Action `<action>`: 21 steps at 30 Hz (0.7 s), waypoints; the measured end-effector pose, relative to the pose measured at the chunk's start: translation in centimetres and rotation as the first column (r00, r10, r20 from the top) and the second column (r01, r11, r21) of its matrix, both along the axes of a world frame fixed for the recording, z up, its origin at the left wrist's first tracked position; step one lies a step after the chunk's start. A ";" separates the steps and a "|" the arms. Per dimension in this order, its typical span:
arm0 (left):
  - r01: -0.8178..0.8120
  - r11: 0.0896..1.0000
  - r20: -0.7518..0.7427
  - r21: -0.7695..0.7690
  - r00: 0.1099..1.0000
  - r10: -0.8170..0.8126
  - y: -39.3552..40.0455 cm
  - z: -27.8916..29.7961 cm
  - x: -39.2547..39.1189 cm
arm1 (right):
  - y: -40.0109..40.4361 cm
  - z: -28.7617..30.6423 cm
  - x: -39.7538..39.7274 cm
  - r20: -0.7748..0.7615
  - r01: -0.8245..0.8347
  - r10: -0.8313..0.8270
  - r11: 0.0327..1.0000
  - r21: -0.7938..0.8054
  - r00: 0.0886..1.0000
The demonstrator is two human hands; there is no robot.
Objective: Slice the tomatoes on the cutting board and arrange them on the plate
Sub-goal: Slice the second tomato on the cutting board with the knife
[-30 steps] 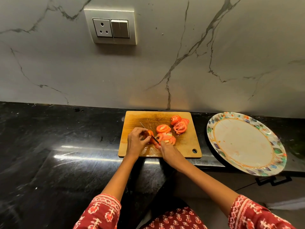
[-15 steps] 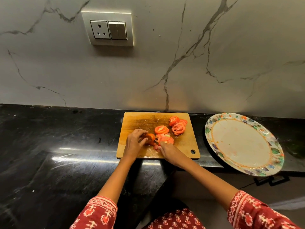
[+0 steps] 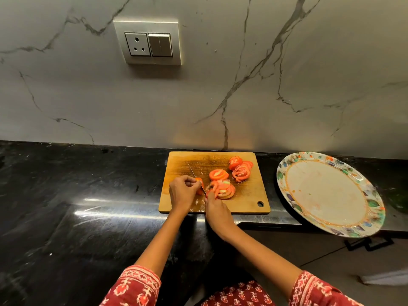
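Slicing the last tomato end on the cutting board: left hand pinches it, right hand grips the knife. Finished slices sit beside the blade, plate has none yet. Next I'd say one careful cut, fingertips tucked back.

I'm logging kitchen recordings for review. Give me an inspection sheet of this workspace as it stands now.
Surface: glossy black counter, wooden board by the wall.
Job's things: slices piled on the board; tomato end under the knife; plate right of the board holds no slices, overhangs the counter edge.
Clutter: juice and seeds on the board.
Grippers: left hand pinches the tomato end; right hand grips the knife.
Cables: nothing seen.
Surroundings: veined marble wall, socket plate, black handle below the plate.
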State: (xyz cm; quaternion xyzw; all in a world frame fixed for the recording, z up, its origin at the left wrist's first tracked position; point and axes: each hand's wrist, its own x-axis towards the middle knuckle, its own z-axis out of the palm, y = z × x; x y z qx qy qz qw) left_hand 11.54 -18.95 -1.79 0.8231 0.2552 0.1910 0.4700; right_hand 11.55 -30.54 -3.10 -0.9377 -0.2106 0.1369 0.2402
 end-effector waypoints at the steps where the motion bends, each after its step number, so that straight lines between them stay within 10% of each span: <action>1: -0.008 1.000 -0.007 0.010 1.000 0.008 -0.1 0.1 0.0 | 0.1 0.0 -0.2 0.005 0.008 -0.008 1.000 0.003 1.000; 21: 0.104 0.994 -0.101 0.021 0.990 -0.101 0.5 1.1 -0.4 | 0.9 1.0 -1.0 -0.039 0.061 -0.063 0.997 -0.040 0.997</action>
